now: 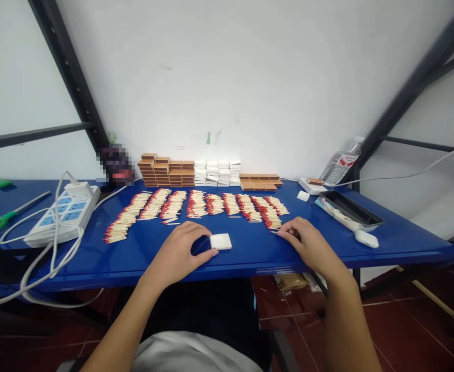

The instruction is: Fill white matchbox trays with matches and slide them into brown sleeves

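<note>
On the blue table, my left hand [182,250] grips a small white matchbox tray [221,241] at its left end, between thumb and fingers. To the right, my right hand [302,237] is closed in a pinch on a match [274,232], whose pale stick pokes out from the fingertips. Just beyond those fingertips lies a pile of red-headed matches [269,214]. More matches [170,206] spread leftward in several slanted rows. Behind them stand stacked white trays [217,174], between brown matchbox sleeves [167,172] on the left and a lower brown stack [261,182] on the right.
A white power strip [62,214] with looping cables and a green-handled screwdriver [2,222] lie at the left. At the right are a clear bottle [341,163], a black tray [353,209] and a white earphone case [366,238]. Dark metal posts [70,67] flank the table.
</note>
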Demonstrator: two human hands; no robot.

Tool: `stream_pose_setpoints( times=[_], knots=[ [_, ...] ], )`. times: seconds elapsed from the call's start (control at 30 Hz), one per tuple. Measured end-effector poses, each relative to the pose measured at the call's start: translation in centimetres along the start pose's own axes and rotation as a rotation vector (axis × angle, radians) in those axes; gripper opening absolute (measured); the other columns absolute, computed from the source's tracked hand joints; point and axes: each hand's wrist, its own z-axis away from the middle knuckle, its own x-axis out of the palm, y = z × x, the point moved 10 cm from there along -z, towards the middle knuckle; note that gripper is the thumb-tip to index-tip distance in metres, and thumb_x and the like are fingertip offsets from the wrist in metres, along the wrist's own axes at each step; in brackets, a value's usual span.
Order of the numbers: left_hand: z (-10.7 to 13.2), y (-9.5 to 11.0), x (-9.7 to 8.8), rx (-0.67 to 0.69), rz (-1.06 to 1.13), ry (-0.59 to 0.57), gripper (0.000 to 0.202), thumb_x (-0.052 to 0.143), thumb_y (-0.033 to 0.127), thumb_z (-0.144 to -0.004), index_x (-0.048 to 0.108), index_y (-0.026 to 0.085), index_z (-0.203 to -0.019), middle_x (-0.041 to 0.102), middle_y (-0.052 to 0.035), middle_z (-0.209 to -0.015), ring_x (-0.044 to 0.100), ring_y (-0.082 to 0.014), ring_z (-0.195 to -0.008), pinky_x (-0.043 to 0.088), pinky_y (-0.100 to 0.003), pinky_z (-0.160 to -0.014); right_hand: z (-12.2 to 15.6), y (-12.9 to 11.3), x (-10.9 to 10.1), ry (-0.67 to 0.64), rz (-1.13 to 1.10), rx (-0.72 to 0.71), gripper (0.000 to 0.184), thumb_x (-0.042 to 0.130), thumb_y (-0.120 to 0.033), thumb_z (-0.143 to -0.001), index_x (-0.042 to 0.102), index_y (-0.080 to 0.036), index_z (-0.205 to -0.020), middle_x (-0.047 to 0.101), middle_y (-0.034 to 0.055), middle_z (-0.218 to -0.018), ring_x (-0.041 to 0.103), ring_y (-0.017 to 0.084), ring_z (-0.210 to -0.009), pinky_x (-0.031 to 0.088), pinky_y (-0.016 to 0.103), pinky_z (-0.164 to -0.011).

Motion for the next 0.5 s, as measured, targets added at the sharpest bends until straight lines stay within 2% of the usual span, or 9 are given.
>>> stream_pose_setpoints(
  times=[0.33,0.5],
  knots=[
    [-0.09,-0.10,0.05,-0.026,0.001,-0.006,0.024,0.079,0.044,-0.097,0.075,0.025,-0.112,0.079,-0.0060,-0.117,0.071,-0.0285,-0.113,0.056,-0.045,-0.101,-0.51,0.55,-0.56,0.059,-0.021,-0.001,0.046,0.060,-0.068,-0.099,0.075,-0.025,-0.093,0.065,0.0078,-0.091,0.058,0.027,-0.085,0.049,0.042,-0.080],
    [-0.04,0.00,-0.14,-0.016,-0.003,0.011,0.024,0.079,0.044,-0.096,0.075,0.026,-0.112,0.079,-0.0055,-0.116,0.072,-0.0285,-0.111,0.057,-0.045,-0.100,-0.55,0.70,-0.32,0.043,-0.013,0.006,0.050,0.057,-0.070,-0.099,0.074,-0.025,-0.087,0.065,0.0082,-0.091,0.059,0.028,-0.087,0.048,0.043,-0.081]
  ],
)
